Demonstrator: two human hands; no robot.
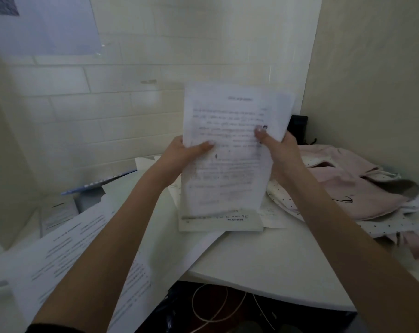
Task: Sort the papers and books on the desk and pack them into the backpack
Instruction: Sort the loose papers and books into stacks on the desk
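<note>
Left hand (179, 150) and right hand (279, 146) are holding a stack (227, 150) of printed sheets upright, its lower edge resting on more papers (220, 223) on the surface (263, 255). Fingers of both hands are curling round the stack's side edges, thumbs pressing the front. Backpack (347, 188), pink, is lying just right, opening only partly visible. Loose pages (66, 248) are spreading at left. Risk: sheets look uneven; a loose grip could be letting some slide out or crumple on entering the backpack.

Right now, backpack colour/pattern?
Pale pink backpack, white lining with small dark dots; head view.
</note>
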